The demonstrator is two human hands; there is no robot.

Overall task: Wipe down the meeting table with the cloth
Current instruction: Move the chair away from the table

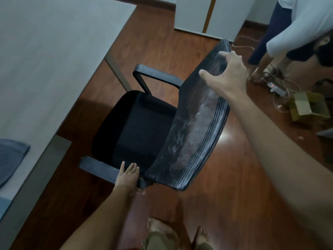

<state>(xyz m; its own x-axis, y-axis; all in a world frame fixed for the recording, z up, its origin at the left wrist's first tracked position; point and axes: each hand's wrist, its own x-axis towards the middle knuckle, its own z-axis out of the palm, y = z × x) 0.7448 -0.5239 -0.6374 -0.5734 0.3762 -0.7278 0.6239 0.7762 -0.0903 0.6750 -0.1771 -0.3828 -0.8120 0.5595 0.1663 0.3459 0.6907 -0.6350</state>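
The pale grey meeting table (54, 51) fills the left of the head view. A blue cloth (10, 157) lies on its near left part, cut off by the frame edge. A black office chair (137, 127) with a dusty mesh back stands beside the table's edge. My left hand (128, 175) rests on the chair's near armrest, fingers laid over it. My right hand (228, 73) grips the top edge of the chair back. Neither hand touches the cloth.
Another person (297, 33) bends over at the upper right near a power strip (275, 88) with tangled cables. An open cardboard box (310, 107) lies on the wooden floor. White cabinets (207, 13) stand at the back. My bare feet (180, 233) show at the bottom.
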